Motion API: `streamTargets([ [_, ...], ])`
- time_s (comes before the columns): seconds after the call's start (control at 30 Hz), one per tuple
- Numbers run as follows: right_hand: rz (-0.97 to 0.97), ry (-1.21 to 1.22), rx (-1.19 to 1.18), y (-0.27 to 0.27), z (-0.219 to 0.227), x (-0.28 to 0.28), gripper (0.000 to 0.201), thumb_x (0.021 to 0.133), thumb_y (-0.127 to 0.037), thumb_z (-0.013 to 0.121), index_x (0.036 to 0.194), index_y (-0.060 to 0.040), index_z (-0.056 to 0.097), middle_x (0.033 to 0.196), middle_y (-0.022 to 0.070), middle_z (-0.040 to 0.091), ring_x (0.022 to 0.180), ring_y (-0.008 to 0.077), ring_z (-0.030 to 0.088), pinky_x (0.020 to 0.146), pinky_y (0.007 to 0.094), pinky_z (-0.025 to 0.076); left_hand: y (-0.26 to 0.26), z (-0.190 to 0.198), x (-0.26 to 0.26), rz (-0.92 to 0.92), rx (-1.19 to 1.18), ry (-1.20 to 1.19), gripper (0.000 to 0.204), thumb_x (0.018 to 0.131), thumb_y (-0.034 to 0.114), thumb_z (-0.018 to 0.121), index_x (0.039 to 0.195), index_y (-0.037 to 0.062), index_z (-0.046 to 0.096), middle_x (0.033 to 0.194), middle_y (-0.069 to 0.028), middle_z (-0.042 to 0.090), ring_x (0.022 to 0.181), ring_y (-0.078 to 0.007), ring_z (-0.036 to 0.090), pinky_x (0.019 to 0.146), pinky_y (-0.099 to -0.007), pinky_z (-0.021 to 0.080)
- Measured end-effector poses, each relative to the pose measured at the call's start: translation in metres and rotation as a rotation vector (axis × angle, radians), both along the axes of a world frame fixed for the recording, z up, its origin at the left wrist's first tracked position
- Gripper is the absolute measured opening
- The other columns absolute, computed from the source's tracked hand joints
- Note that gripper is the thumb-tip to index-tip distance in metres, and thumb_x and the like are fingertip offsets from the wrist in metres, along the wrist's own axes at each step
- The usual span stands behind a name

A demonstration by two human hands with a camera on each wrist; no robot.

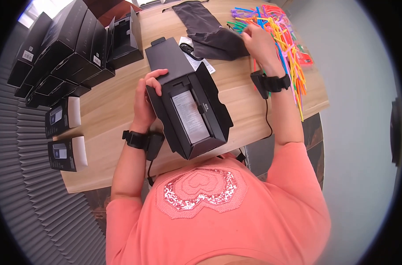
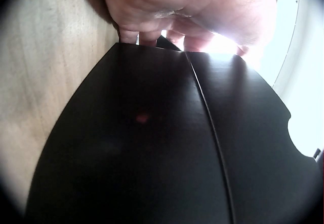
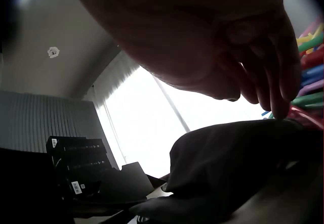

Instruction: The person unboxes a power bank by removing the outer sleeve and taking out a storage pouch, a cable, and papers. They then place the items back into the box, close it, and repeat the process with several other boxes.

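My left hand grips the far left edge of an open black box, its fingers curled over the rim. The box stands at the table's front edge, side flaps spread and lid folded back. Inside lies a white printed sheet. In the left wrist view, the box's dark outer wall hides most of the fingertips. My right hand is over the right end of a dark grey cloth pouch. The right wrist view shows its loosely bent fingers reaching down to the pouch, the thumb apart from them.
Colourful long, thin balloons lie beyond my right hand, partly on red packaging. Black boxes are stacked at the left, with two smaller picture boxes nearer me. A black cable and white paper lie behind the open box.
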State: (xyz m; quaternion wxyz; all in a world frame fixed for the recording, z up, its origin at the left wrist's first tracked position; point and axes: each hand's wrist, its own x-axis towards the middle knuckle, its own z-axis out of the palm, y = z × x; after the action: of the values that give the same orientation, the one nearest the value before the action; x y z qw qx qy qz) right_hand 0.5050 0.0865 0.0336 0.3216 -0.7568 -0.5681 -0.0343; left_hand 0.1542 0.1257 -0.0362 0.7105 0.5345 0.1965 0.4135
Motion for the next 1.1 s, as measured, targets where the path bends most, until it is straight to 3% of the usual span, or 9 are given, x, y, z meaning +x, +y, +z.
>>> streamTargets([
  [0.2, -0.266, -0.198, -0.327, -0.008, -0.036, 0.016, 0.029, 0.089, -0.030, 0.064, 0.096, -0.0022, 0.071, 0.093, 0.0205, 0.071, 0.089, 0.0398, 0.068, 0.081, 0.0489, 0.054, 0.001, -0.003, -0.001, 0.003, -0.011, -0.002, 0.060, 0.105, 0.051, 0.026, 0.070, 0.0076, 0.049, 0.136, -0.0125, 0.055, 0.097, -0.0130, 0.052, 0.086, -0.0257, 0.042],
  [0.4, -0.134, -0.251, -0.211, -0.005, -0.011, -0.006, 0.031, 0.088, -0.026, 0.066, 0.110, -0.0055, 0.067, 0.115, 0.0200, 0.067, 0.101, 0.0378, 0.066, 0.083, 0.0477, 0.054, 0.003, -0.004, -0.001, 0.019, 0.043, 0.023, 0.059, 0.104, 0.052, 0.027, 0.070, 0.0079, 0.047, 0.140, -0.0149, 0.052, 0.093, -0.0128, 0.056, 0.078, -0.0240, 0.046],
  [0.57, 0.333, -0.409, 0.150, 0.025, -0.009, -0.034, 0.022, 0.086, -0.007, 0.059, 0.107, -0.0062, 0.066, 0.114, 0.0135, 0.066, 0.103, 0.0381, 0.065, 0.086, 0.0478, 0.053, 0.002, -0.001, -0.001, -0.005, 0.013, 0.016, 0.060, 0.105, 0.051, 0.026, 0.069, 0.0073, 0.049, 0.136, -0.0125, 0.055, 0.095, -0.0125, 0.053, 0.084, -0.0248, 0.042],
  [0.67, 0.237, -0.692, -0.285, 0.034, -0.003, -0.042, 0.025, 0.084, -0.005, 0.056, 0.106, -0.0093, 0.068, 0.119, 0.0123, 0.066, 0.108, 0.0374, 0.064, 0.088, 0.0471, 0.052, -0.002, 0.001, 0.000, 0.000, -0.009, 0.003, 0.060, 0.105, 0.051, 0.027, 0.069, 0.0072, 0.049, 0.137, -0.0124, 0.055, 0.095, -0.0127, 0.053, 0.085, -0.0250, 0.042],
  [0.73, 0.253, -0.642, -0.307, 0.041, 0.011, -0.040, 0.020, 0.086, -0.011, 0.059, 0.104, -0.0048, 0.066, 0.106, 0.0155, 0.069, 0.109, 0.0371, 0.062, 0.087, 0.0407, 0.051, 0.001, 0.003, 0.001, 0.017, -0.007, 0.001, 0.060, 0.105, 0.051, 0.027, 0.069, 0.0072, 0.048, 0.137, -0.0123, 0.054, 0.095, -0.0127, 0.054, 0.085, -0.0251, 0.042],
  [0.8, 0.231, -0.158, -0.170, 0.037, 0.041, -0.043, 0.019, 0.088, -0.015, 0.060, 0.101, -0.0011, 0.064, 0.098, 0.0165, 0.071, 0.095, 0.0401, 0.066, 0.077, 0.0424, 0.052, 0.002, -0.001, -0.001, 0.007, 0.000, 0.028, 0.060, 0.104, 0.053, 0.027, 0.070, 0.0077, 0.046, 0.140, -0.0145, 0.052, 0.097, -0.0140, 0.057, 0.079, -0.0241, 0.047],
  [0.83, 0.322, -0.225, 0.062, 0.039, 0.044, -0.039, 0.025, 0.092, -0.022, 0.061, 0.101, 0.0014, 0.062, 0.088, 0.0143, 0.071, 0.077, 0.0333, 0.069, 0.065, 0.0422, 0.052, 0.001, -0.002, -0.002, 0.012, -0.003, 0.029, 0.060, 0.104, 0.053, 0.027, 0.070, 0.0077, 0.046, 0.140, -0.0145, 0.052, 0.097, -0.0140, 0.057, 0.079, -0.0241, 0.047],
  [0.93, 0.218, 0.042, 0.095, 0.037, 0.053, -0.041, 0.022, 0.089, -0.017, 0.059, 0.100, 0.0012, 0.065, 0.086, 0.0246, 0.067, 0.081, 0.0381, 0.066, 0.073, 0.0420, 0.051, 0.001, -0.001, 0.000, 0.001, -0.013, 0.008, 0.060, 0.104, 0.051, 0.028, 0.069, 0.0077, 0.048, 0.136, -0.0125, 0.055, 0.097, -0.0130, 0.053, 0.085, -0.0254, 0.042],
  [1.1, 0.176, 0.505, 0.081, 0.036, 0.033, -0.040, 0.031, 0.091, -0.024, 0.062, 0.107, 0.0023, 0.065, 0.091, 0.0181, 0.072, 0.083, 0.0304, 0.070, 0.075, 0.0390, 0.054, 0.000, -0.002, 0.000, 0.004, 0.003, 0.000, 0.059, 0.105, 0.050, 0.027, 0.069, 0.0077, 0.048, 0.136, -0.0125, 0.055, 0.096, -0.0128, 0.053, 0.085, -0.0253, 0.042],
])
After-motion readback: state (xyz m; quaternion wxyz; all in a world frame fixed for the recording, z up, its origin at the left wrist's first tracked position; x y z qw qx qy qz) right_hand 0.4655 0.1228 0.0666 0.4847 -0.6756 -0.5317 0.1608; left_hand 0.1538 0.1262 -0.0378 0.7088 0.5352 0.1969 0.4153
